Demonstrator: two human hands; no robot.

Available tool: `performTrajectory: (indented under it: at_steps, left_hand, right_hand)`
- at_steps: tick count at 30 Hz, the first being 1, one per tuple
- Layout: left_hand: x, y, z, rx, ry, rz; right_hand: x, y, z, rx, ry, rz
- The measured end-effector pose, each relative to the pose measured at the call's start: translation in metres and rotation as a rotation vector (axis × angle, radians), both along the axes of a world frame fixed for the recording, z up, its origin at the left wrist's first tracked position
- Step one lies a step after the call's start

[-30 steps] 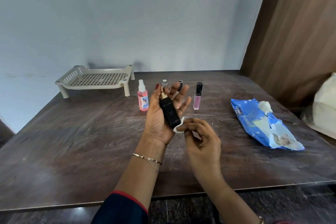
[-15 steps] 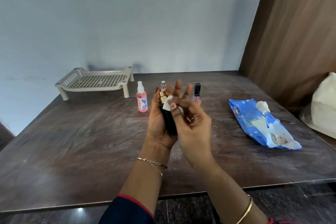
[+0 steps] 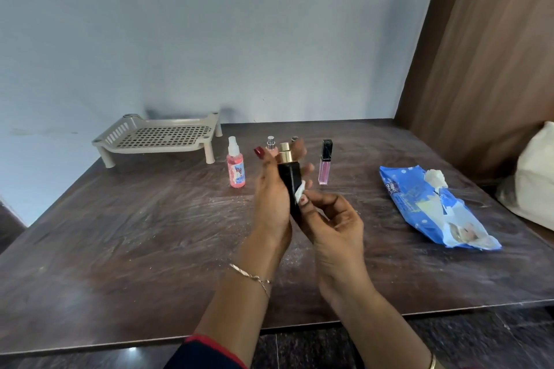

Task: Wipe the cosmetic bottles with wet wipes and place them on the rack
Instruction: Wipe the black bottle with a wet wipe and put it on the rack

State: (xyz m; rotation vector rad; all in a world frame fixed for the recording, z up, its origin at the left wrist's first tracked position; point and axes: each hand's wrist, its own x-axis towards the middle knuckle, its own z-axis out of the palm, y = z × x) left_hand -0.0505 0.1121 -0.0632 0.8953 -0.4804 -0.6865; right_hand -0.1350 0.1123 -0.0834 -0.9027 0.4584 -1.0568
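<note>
you were in the wiping step. your left hand [image 3: 271, 195], at mid-frame, had its grip curled round the black bottle [image 3: 288, 186], holding it above the tabletop [image 3: 120, 234] with the gold cap up and the body slightly tilted. your right hand [image 3: 332, 219] pinched a small folded wet wipe [image 3: 299, 190] in its fingertips and pressed it against the bottle's right side, about halfway down. the next move, as i judge it, called for drawing the wipe over the remaining faces while you turned the bottle in the left grip. after that came the carry to the rack [image 3: 162, 136] at the upper left of the tabletop, letting go only once the base sat flat on the perforated deck. by count there were five cosmetic pieces. one was the black bottle in your hand. four stood in a row behind your hands: a pink spray bottle [image 3: 236, 166], a small clear bottle [image 3: 270, 144], a dark-topped piece [image 3: 294, 139] mostly hidden by your fingers, and a pink lip gloss tube [image 3: 325, 163]. there was one rack, with no bottle on it yet. one blue wipes pack [image 3: 434, 207] lay at the right with a white wipe poking from its opening.
</note>
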Motion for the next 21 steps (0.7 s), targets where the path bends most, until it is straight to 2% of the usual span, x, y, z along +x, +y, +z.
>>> performTrajectory:
  at_steps: [2, 5, 8, 12, 15, 18, 21]
  left_hand:
    - [-0.009, 0.005, -0.007, 0.092, -0.132, 0.005]
    - [-0.015, 0.011, -0.019, 0.131, -0.221, -0.058]
    - [-0.012, 0.012, -0.020, 0.059, -0.235, -0.101]
    - [-0.010, 0.008, -0.020, 0.028, -0.269, -0.036]
    - [-0.010, 0.006, -0.021, 0.012, -0.193, -0.002]
    - [-0.005, 0.007, -0.021, -0.013, -0.161, 0.031]
    - [0.002, 0.010, -0.021, -0.007, -0.212, 0.034]
  right_hand:
    - [0.003, -0.004, 0.002, 0.064, -0.057, -0.031]
    - [0.004, -0.010, 0.005, 0.064, -0.067, -0.080]
    - [0.005, -0.011, 0.005, -0.023, 0.022, -0.108]
    - [0.004, -0.010, 0.000, -0.117, 0.135, -0.149]
    - [0.005, -0.009, -0.001, -0.149, 0.168, -0.163]
    - [0.006, -0.007, -0.005, -0.246, 0.228, -0.127]
    - [0.003, -0.014, -0.003, -0.304, 0.262, -0.105]
